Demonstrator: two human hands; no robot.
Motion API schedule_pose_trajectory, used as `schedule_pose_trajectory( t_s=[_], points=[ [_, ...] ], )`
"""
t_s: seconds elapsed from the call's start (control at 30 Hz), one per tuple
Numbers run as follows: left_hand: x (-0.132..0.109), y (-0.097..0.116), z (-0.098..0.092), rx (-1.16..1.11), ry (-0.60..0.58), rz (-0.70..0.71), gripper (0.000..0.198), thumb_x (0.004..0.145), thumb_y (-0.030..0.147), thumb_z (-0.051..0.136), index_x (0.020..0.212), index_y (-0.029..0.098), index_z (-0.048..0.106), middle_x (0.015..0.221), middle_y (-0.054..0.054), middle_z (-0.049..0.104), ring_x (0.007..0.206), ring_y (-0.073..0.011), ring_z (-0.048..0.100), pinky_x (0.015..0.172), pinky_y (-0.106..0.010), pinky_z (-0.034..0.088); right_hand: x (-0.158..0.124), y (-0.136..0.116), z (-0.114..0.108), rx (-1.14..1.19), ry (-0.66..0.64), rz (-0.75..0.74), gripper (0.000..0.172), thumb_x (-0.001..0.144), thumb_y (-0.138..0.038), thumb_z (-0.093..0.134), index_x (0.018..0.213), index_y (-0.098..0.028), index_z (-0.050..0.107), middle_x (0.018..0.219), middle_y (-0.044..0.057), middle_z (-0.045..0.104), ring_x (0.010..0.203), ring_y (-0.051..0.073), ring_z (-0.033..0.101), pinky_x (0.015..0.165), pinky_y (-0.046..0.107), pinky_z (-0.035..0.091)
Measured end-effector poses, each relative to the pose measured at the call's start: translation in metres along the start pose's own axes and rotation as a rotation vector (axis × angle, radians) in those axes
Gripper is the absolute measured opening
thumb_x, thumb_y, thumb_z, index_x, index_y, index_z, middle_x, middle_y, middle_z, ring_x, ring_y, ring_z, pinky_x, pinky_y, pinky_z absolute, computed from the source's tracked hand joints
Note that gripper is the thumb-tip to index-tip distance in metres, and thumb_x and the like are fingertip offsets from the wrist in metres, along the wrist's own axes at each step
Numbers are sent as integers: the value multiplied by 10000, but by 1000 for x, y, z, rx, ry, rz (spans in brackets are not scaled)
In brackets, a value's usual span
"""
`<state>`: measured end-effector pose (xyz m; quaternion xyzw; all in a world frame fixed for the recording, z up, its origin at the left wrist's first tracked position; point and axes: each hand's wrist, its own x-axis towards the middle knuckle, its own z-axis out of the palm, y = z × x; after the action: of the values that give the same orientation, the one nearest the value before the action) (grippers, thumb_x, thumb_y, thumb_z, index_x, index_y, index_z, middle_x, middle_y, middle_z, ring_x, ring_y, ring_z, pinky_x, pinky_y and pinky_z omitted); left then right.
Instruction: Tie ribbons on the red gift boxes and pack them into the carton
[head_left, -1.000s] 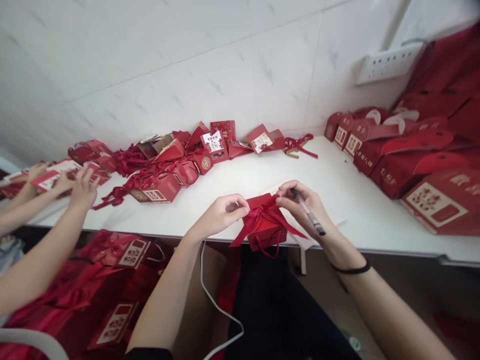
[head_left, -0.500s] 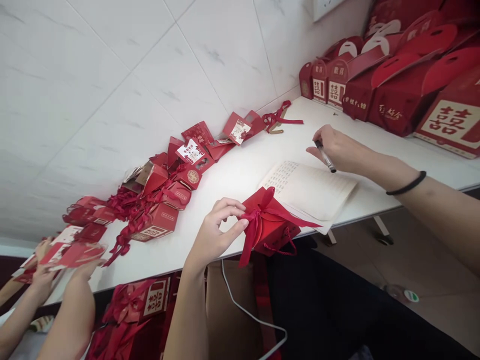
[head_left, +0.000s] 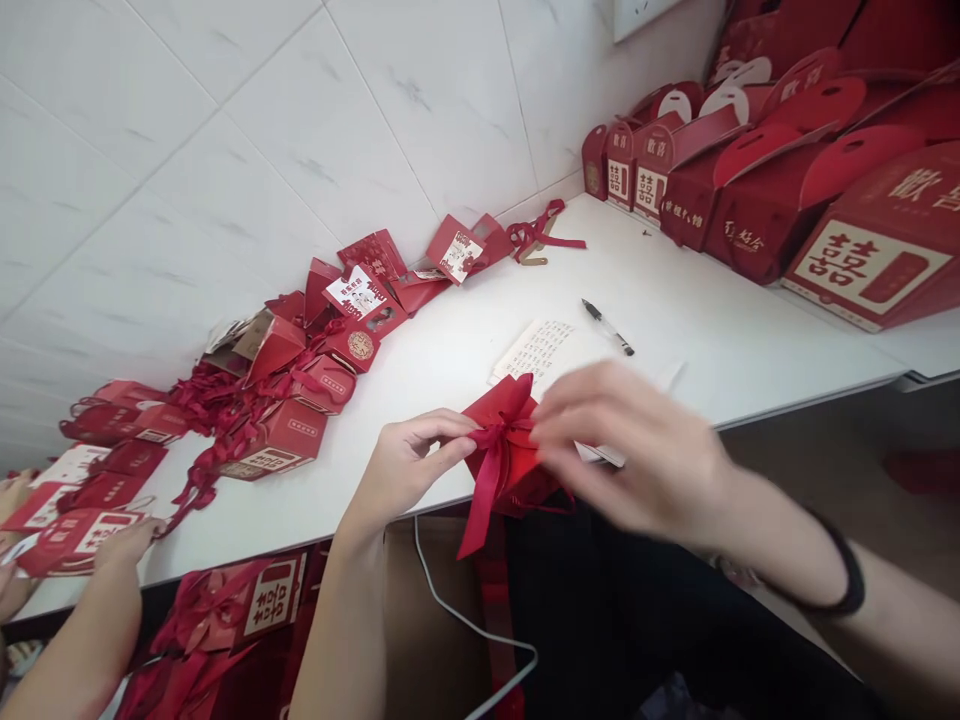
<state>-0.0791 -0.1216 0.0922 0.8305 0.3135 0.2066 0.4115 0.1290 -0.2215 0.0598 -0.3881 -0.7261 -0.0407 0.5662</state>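
Note:
A small red box point(head_left: 487, 405) with a red ribbon bow point(head_left: 497, 437) on top is at the table's front edge. My left hand point(head_left: 409, 455) pinches the bow's left side between thumb and fingers. Blurred by motion, my right hand point(head_left: 630, 450) is at the right side of the bow, fingertips near the ribbon; whether it grips anything is unclear. Behind the box lies an open notebook point(head_left: 544, 350) with handwriting, partly covered by my right hand. A black pen point(head_left: 607, 328) rests on the table beyond it.
Red gift boxes point(head_left: 285, 440) and ribbons line the wall side at left. Larger red boxes point(head_left: 870, 250) stand at the back right. Another person's hands point(head_left: 124, 545) hold boxes at far left. A white cable point(head_left: 472, 630) hangs below the white table point(head_left: 420, 370).
The pen has left my right hand and lies on the table. My right hand has come forward and left to the bow. My left hand still pinches the ribbon. The view has shifted slightly.

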Motion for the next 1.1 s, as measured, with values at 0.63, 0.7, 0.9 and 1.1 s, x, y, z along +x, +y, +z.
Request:
schedule_pose_trajectory(
  t_s=[0.63,0.7,0.9,1.1],
  points=[
    [-1,-4,0,58,-78,98,234,784,376,645,672,184,574,784,-29,571,793,-155,529,764,-296,436,-20,-23,35,33,-72,47,94,903,-119,502,894,-129,596,835,104,562,820,211,540,683,335,499],
    [0,-3,0,35,-90,115,247,812,393,607,679,185,597,793,-39,568,801,-161,534,772,-309,439,-19,-23,38,-33,-24,99,119,901,-103,487,922,-128,602,858,113,566,815,214,540,680,352,507],
    [0,-6,4,-99,-78,106,156,830,324,593,821,191,674,891,-72,598,852,-176,568,742,-314,472,-17,-21,50,-4,16,240,94,897,-163,543,945,-138,620,935,124,556,850,229,530,687,374,515],
    [2,-9,12,-176,-51,154,146,801,309,638,800,166,667,892,-81,612,842,-173,577,720,-297,475,-16,-19,52,20,34,293,98,903,-109,512,891,-146,602,913,105,553,824,208,519,667,342,496]
  ],
)
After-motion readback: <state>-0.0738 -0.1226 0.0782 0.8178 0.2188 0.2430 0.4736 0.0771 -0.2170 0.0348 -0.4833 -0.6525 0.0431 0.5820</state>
